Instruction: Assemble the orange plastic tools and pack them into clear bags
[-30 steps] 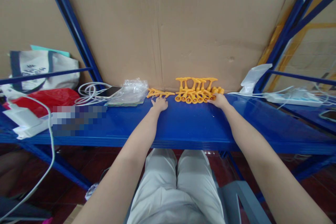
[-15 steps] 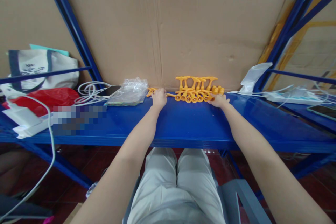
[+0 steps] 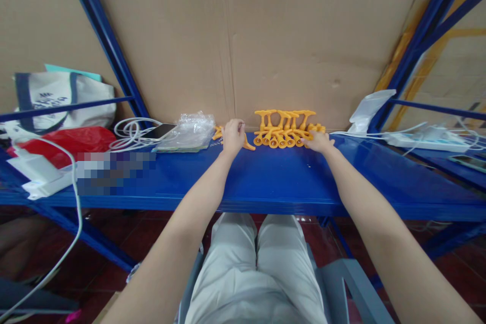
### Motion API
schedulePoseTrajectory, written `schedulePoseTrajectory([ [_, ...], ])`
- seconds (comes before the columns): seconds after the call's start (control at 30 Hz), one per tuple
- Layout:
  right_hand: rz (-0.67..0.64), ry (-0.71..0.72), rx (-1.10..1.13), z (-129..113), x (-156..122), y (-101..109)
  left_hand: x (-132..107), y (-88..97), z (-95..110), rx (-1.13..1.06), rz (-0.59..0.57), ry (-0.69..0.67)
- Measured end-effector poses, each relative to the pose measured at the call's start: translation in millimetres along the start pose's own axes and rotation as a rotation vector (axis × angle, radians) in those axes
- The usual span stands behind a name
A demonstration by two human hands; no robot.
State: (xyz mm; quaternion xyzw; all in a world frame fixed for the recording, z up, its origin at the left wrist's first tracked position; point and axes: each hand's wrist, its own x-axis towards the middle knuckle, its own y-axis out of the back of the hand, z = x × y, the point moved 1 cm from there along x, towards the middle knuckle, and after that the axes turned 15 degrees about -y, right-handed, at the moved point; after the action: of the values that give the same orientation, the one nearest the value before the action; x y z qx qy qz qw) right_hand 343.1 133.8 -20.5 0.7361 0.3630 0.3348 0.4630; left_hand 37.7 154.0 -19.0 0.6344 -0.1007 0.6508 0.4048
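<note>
Reaching across the shelf (image 3: pixel 281 174) to yellow parts (image 3: pixel 281 134) by the cardboard (image 3: pixel 281 45).
Our left hand (image 3: pixel 233 135) curls, its hold unclear; our right hand (image 3: pixel 320 142), fingers apart, touches one end. Likely light, stiff: pinch stems (image 3: pixel 304 122).

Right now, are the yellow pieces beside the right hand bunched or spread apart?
Bunched: the yellow pieces sit side by side beside the right hand, round ends facing the camera in a tight row.

Red plastic bag (image 3: pixel 81 140); behind it, canvas tote (image 3: pixel 91 90) (dark-trimmed, lettered); right of it, coiled white cable (image 3: pixel 129 134), then phone (image 3: pixel 162 131); front left of it, white adapter (image 3: pixel 35 166).
</note>
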Motion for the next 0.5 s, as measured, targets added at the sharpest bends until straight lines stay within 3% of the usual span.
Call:
schedulePoseTrajectory([
  [0.23,0.009,-0.012,0.036,-3,-2,3,-4,-15.2,-14,-0.146,-0.044,-0.003],
  [0.43,-0.003,-0.013,0.035,-3,-3,2,-12,-29.8,-20,-0.233,-0.226,0.063],
  [0.5,-0.016,-0.017,0.029,-3,-2,2,-14,-29.3,-20,-0.186,-0.355,0.079],
])
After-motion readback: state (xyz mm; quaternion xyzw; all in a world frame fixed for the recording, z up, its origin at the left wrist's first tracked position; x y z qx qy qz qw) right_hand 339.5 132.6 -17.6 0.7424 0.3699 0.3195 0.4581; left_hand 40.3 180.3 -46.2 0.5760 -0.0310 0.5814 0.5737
